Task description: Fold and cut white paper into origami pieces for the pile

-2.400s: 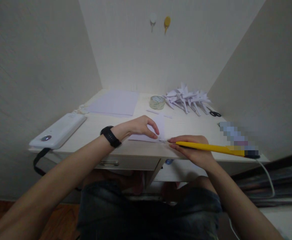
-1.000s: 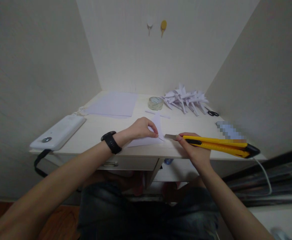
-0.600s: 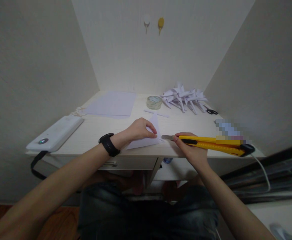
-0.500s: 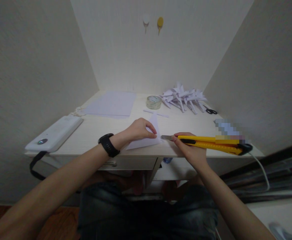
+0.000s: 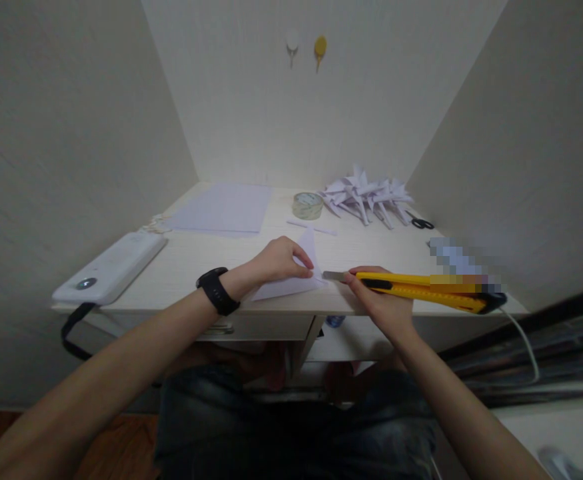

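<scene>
My left hand (image 5: pixel 277 259), with a black watch on its wrist, pinches a folded white paper piece (image 5: pixel 301 280) near the front edge of the pale wooden desk (image 5: pixel 191 260). The paper's upper flap stands tilted up. My right hand (image 5: pixel 381 303) grips a long yellow utility knife (image 5: pixel 424 288) lying almost level, its metal blade out and pointing left. The blade tip sits just right of the paper's corner.
A stack of white sheets (image 5: pixel 224 208) lies at the back left, a roll of clear tape (image 5: pixel 307 205) in the middle, a heap of folded paper shapes (image 5: pixel 366 195) and black scissors (image 5: pixel 421 223) at the back right. A white device (image 5: pixel 108 268) rests at the left edge.
The knife turned so its blade shows and drew back to the right of the paper. My left hand lifted the paper's flap. Over the last half second almost nothing moved.
</scene>
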`<action>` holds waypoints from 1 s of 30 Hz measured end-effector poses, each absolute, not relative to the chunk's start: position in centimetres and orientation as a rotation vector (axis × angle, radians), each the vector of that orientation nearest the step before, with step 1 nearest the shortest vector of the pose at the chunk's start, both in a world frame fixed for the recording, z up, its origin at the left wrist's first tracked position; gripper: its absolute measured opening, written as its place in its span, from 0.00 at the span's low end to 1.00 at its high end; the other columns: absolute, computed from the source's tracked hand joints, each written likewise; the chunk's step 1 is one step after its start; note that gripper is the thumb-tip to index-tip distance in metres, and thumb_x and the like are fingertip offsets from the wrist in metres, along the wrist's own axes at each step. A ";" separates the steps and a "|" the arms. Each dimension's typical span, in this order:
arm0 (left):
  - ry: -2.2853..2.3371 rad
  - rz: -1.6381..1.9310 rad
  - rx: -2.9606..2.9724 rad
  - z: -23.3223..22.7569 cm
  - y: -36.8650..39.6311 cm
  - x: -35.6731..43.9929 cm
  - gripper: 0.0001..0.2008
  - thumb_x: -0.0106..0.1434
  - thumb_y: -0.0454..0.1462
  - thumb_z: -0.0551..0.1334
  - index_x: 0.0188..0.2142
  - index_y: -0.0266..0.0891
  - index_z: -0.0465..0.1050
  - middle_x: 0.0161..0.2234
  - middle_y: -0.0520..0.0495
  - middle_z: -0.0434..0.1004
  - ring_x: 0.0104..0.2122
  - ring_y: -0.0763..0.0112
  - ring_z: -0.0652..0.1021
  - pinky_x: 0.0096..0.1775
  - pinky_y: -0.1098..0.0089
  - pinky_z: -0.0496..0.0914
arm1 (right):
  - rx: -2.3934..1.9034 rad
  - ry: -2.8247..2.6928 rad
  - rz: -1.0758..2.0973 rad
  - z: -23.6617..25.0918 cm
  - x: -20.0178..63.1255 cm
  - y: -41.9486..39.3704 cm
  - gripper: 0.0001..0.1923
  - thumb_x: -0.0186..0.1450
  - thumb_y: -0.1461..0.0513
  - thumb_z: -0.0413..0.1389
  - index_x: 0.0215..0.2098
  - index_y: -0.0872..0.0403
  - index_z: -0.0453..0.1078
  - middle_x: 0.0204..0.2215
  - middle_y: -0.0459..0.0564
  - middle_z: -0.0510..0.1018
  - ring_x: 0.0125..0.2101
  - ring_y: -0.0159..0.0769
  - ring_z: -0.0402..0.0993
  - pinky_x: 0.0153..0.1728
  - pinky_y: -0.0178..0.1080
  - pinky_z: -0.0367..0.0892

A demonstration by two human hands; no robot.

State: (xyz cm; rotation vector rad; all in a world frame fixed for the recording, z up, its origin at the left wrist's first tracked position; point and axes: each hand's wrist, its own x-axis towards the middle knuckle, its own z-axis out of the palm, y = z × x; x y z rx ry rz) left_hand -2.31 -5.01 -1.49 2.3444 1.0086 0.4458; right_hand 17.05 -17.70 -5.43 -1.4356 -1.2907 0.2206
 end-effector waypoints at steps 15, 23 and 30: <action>1.021 0.400 2.354 -1.2 -5.2 -2.3 0.12 0.52 0.41 0.70 0.36 0.39 0.84 0.30 0.47 0.83 0.32 0.65 0.78 0.39 0.65 0.67 | -1.430 -1.338 0.218 -5.5 17.2 -17.7 0.14 0.57 0.49 0.62 0.29 0.51 0.77 0.30 0.50 0.82 0.34 0.43 0.79 0.43 0.46 0.74; 0.893 0.301 2.571 -0.9 -5.2 -3.0 0.21 0.58 0.44 0.66 0.50 0.42 0.79 0.47 0.45 0.81 0.45 0.62 0.78 0.47 0.66 0.67 | -1.472 -1.470 0.164 -5.5 16.7 -18.2 0.12 0.63 0.53 0.58 0.36 0.50 0.79 0.37 0.51 0.84 0.39 0.43 0.80 0.45 0.46 0.74; 1.246 0.112 2.998 2.9 -7.1 -4.1 0.24 0.63 0.50 0.62 0.57 0.48 0.72 0.51 0.39 0.75 0.49 0.53 0.75 0.46 0.61 0.67 | -1.509 -1.621 0.050 -4.4 16.8 -18.4 0.10 0.63 0.54 0.58 0.32 0.49 0.79 0.32 0.48 0.84 0.33 0.40 0.81 0.41 0.41 0.75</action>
